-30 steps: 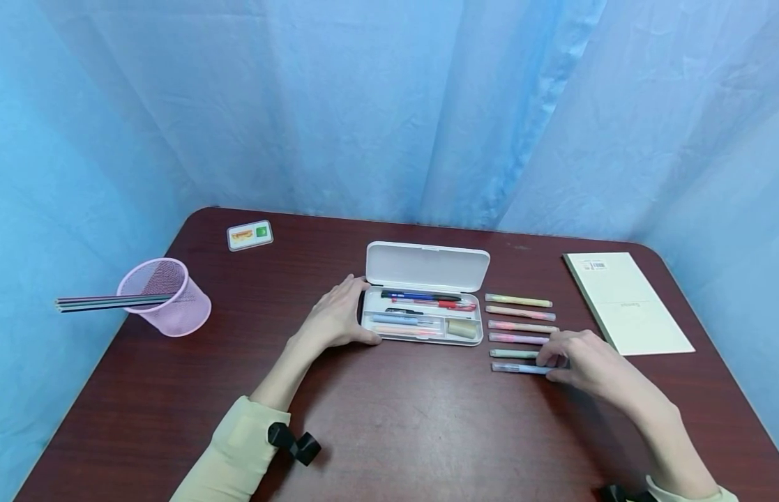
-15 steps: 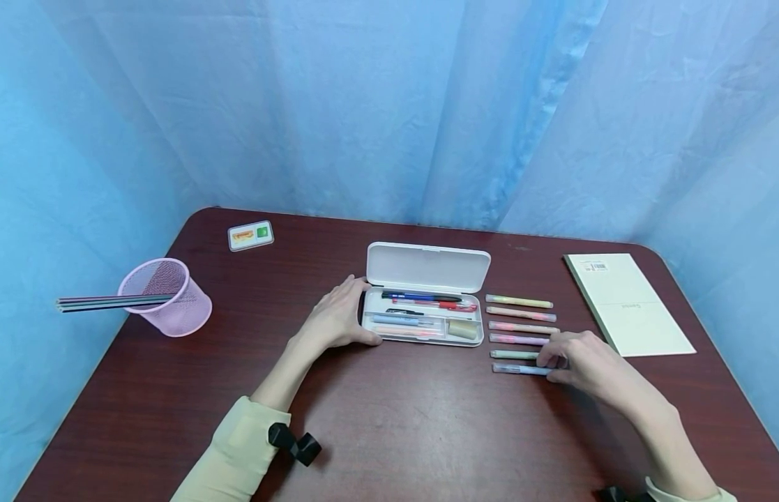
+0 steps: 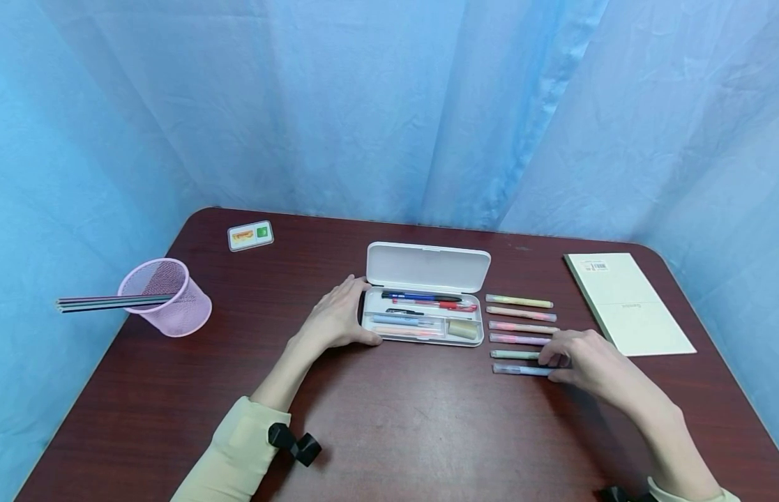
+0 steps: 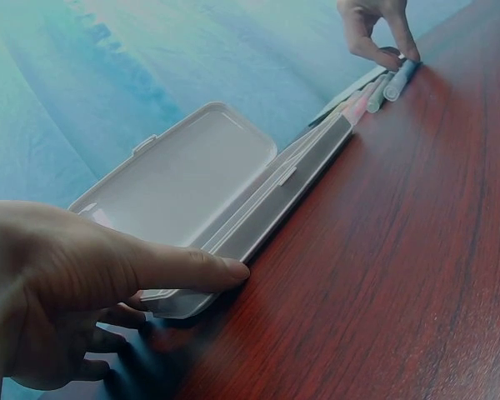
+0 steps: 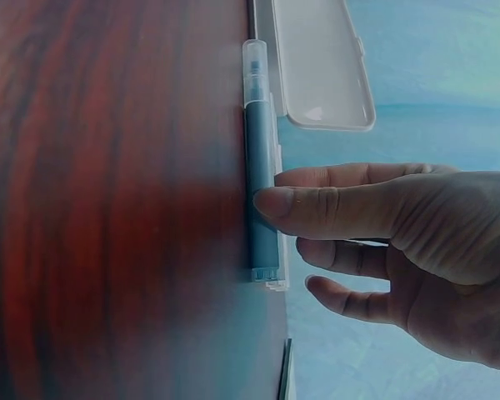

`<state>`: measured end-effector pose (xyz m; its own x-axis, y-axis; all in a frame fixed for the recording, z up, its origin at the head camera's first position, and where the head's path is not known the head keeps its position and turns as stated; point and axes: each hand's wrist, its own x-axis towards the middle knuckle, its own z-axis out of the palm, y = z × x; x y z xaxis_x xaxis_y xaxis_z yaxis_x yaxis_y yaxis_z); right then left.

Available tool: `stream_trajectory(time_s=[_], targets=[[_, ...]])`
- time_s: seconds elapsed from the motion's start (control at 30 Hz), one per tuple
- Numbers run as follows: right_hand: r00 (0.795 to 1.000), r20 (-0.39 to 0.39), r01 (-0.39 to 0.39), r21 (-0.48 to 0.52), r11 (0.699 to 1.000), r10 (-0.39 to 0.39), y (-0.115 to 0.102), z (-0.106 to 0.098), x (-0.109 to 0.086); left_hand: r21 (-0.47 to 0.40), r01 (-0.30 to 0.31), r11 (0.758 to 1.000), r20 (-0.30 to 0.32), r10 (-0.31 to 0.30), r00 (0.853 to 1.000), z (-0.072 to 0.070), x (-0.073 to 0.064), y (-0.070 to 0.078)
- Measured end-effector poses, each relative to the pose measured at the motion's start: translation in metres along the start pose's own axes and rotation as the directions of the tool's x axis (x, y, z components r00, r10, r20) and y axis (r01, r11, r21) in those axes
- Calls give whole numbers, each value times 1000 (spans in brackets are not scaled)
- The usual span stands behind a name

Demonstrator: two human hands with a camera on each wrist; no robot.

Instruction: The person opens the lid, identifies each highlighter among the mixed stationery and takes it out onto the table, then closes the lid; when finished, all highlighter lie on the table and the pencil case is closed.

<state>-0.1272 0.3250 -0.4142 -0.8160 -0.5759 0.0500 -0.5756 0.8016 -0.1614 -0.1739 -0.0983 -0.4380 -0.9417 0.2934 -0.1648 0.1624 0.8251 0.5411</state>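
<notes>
A white pencil case (image 3: 427, 267) lies with its lid raised in the middle of the table. It holds a blue pen (image 3: 420, 296), a red pen (image 3: 436, 305), other pens and a beige block (image 3: 462, 328). My left hand (image 3: 333, 317) holds its left end, thumb (image 4: 196, 268) at the front corner and fingers round the end. To the right, several markers lie in a row. My right hand (image 3: 593, 362) pinches the nearest, a capped blue marker (image 5: 258, 142), thumb on its barrel and index finger partly hidden behind. A green marker (image 3: 513, 354) lies just beyond.
A pink mesh pen cup (image 3: 191, 307) with several thin pencils (image 3: 113, 302) tilts at the left. A small white box (image 3: 250, 236) with a coloured label lies at the back left. A pale notebook (image 3: 630, 303) lies at the right. Blue curtains hang behind the table.
My right hand has shifted very slightly to the right. The left hand, pencil case and markers stay as they were.
</notes>
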Motion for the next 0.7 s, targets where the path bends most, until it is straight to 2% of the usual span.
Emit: stream_trajectory(time_s=[0.43, 0.7], targets=[[1000, 4, 4, 18, 1000, -4, 0, -2, 0, -5, 7, 1000, 4, -7, 1000, -1, 0, 0], [997, -80, 18, 8, 1000, -17, -4, -3, 2, -4, 7, 1000, 6, -7, 1000, 0, 0, 0]])
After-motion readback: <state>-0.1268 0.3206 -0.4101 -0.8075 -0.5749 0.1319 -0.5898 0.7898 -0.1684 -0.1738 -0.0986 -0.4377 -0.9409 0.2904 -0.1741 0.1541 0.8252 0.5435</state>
